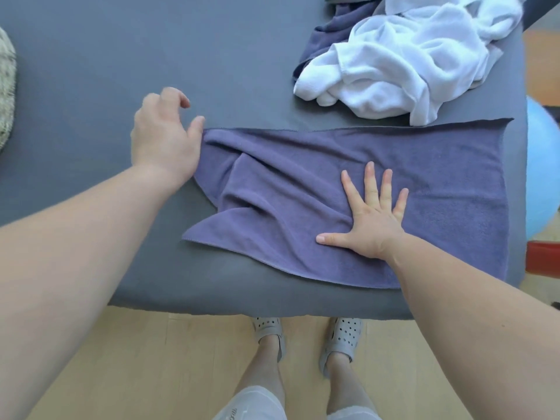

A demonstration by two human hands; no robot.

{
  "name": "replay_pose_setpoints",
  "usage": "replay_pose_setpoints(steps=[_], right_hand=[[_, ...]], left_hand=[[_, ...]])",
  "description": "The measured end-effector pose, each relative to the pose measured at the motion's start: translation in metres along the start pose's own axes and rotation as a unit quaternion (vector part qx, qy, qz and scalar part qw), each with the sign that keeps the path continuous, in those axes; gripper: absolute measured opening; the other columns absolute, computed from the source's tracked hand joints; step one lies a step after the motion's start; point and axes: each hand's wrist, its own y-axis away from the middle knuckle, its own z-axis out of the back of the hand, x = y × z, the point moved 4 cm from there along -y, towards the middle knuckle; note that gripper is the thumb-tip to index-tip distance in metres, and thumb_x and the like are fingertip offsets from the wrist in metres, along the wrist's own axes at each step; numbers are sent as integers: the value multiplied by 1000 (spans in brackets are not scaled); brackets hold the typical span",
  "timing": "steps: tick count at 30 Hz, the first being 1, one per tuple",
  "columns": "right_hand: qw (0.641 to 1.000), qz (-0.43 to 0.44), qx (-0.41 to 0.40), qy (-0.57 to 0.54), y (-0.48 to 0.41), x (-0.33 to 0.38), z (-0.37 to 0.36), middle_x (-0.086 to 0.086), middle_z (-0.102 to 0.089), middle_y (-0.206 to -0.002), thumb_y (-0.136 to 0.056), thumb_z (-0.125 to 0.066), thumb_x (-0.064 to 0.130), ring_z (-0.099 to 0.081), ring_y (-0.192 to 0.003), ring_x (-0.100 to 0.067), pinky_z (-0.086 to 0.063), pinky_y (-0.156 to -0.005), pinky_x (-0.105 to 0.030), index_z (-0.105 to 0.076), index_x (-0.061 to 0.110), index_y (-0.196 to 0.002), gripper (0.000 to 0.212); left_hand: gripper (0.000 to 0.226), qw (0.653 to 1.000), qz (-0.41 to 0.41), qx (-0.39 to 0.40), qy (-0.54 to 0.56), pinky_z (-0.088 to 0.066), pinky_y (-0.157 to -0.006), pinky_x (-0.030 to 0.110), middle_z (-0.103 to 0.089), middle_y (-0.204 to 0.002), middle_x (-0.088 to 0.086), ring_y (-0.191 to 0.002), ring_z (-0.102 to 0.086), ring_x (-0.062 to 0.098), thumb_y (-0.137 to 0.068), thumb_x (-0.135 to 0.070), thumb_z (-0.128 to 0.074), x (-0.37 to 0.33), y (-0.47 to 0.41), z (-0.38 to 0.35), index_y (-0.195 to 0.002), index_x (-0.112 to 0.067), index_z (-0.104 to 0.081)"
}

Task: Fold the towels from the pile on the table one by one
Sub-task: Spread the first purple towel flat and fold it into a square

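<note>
**A:** Where is there room to pass?

**B:** The far left of the grey tabletop (121, 56) lies open, from the left hand (165, 137) out to a fuzzy thing (6, 92) at the left edge.

**A:** And the right side?

**B:** Crowded. The pile of white towels (409, 56) fills the far right corner. The purple towel (439, 183) spreads just beside it, reaching nearly to the right edge.

**A:** Any gaps?

**B:** A wedge of open surface left of the pile, and a band along the near edge. The right hand (372, 219) lies flat on the towel. A blue ball (542, 168) stands close past the right edge.
</note>
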Motion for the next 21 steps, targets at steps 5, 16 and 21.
replay_pose_setpoints(steps=[5, 16, 21], right_hand=[[1000, -13, 9, 7, -1, 2, 0, 6, 54, -148, -49, -44, 104, 51, -136, -29, 23, -114, -62, 38, 53, -140, 133], [999, -14, -21, 22, -3, 2, -2, 4, 51, -151, -49, -46, 103, 48, -138, -29, 25, -113, -62, 35, 53, -143, 134], [999, -15, -41, 19, 5, 5, 4, 4, 47, -154, -48, -46, 104, 44, -141, -30, 21, -115, -63, 33, 53, -144, 134]], left_hand=[[31, 991, 100, 79, 43, -45, -78, 37, -62, -91, 2, -90, -57, 27, -86, -39, -70, 27, 57, -14, -99, -17, -53], [26, 982, 80, 168, 3, -49, -63, 40, -58, -68, -2, -72, -57, 27, -86, -34, -65, 26, 147, -32, -70, -18, -52], [27, 967, 80, 240, -36, -48, -57, 32, -60, -62, -5, -66, -58, 20, -81, -35, -67, 22, 181, -21, -64, -20, -53]])
